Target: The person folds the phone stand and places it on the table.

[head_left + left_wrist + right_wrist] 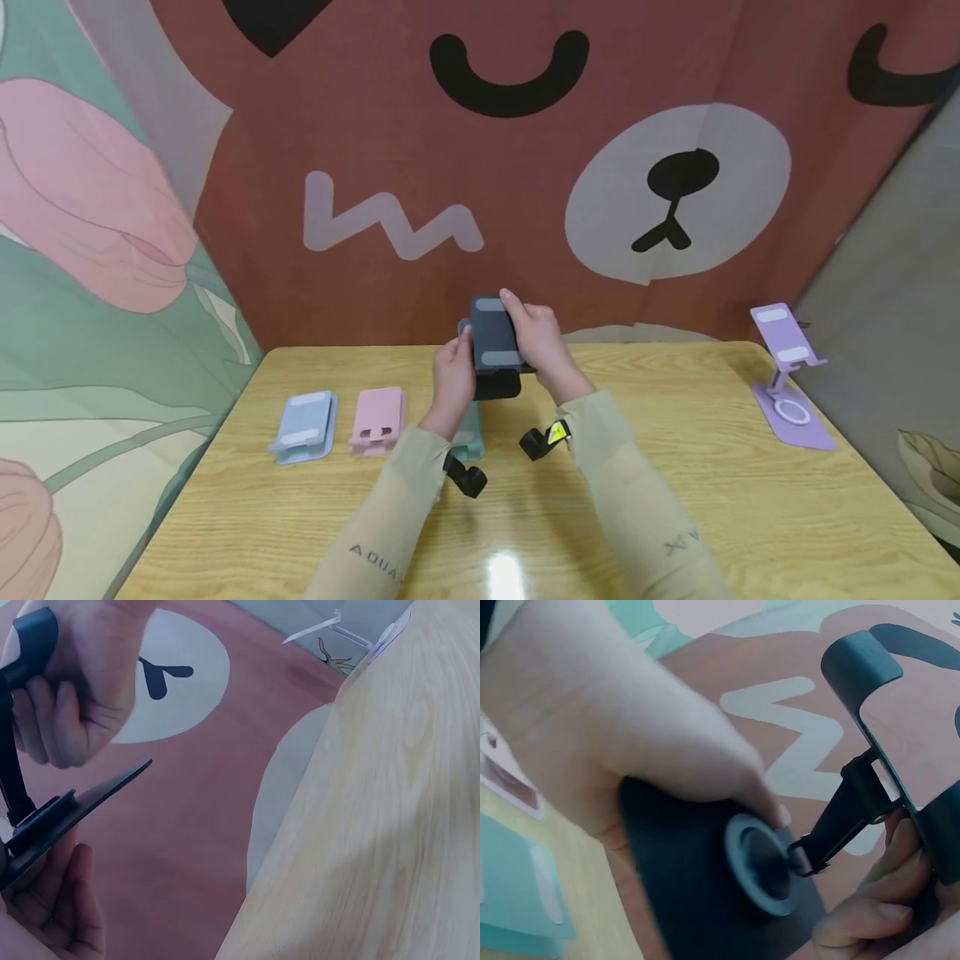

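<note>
Both hands are busy mid-frame: the left hand [453, 372] and the right hand [545, 346] grip the dark foldable phone stand [495, 332], up off the wooden table [675, 475]. From the right wrist, its hinged arm [840, 817] stands out from the ringed base plate [671, 862], so I'd call this one partly unfolded. One looks done: the purple phone stand [782, 335], opened at the right of the frame. Apparently left are the folded blue phone stand [302, 423] and pink phone stand [378, 412], lower left, and the teal phone stand [471, 435] (mostly hidden), lower centre.
</note>
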The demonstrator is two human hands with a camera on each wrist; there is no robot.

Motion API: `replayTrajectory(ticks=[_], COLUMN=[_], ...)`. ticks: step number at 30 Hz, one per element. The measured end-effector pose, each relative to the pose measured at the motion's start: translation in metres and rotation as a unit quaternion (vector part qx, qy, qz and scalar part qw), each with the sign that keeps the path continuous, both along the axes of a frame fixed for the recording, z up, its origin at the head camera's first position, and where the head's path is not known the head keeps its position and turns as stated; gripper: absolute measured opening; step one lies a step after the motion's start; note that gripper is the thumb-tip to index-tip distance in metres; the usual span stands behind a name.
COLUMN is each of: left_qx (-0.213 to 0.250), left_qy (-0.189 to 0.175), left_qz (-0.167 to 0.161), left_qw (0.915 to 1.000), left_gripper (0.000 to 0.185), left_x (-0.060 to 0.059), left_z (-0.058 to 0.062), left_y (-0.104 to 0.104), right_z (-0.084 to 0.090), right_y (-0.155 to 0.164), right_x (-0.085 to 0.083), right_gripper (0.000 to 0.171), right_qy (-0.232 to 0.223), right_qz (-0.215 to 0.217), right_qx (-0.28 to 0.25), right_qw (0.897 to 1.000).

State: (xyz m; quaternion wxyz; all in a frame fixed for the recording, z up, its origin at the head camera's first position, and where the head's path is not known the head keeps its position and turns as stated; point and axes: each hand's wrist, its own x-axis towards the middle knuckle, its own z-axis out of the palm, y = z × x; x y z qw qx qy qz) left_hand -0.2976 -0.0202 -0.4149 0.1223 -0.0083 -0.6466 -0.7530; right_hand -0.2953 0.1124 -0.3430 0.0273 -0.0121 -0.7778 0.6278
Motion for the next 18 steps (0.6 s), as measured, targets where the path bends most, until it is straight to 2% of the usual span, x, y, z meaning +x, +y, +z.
replayTrajectory(ticks=[3,5,13,18], left_qx=[0.045,0.055,-0.006,-0.071], left_qy=[-0.003,-0.007,-0.012,-0.024], left_qz=[-0.024,-0.027,-0.020,-0.023], left_qw=[0.9987,0.9981,0.9997,0.9969], left_gripper=[0.045,0.044,0.047,0.058], left_x=[0.001,0.002,0.006,0.011], left_z=[0.003,0.004,0.007,0.012], left_y=[0.004,0.004,0.001,-0.001], right_z=[-0.004,-0.009,-0.011,-0.008], right_y=[0.002,0.001,0.000,0.004], right_x=[0.004,0.006,0.009,0.008], right_gripper=[0.065,0.065,0.065,0.065], right_qy=[0.000,0.000,-0.001,-0.005], right_qz=[0.003,0.005,-0.007,-0.014], right_qx=[0.010,0.008,0.005,-0.010], right_qw=[1.000,1.000,1.000,1.000])
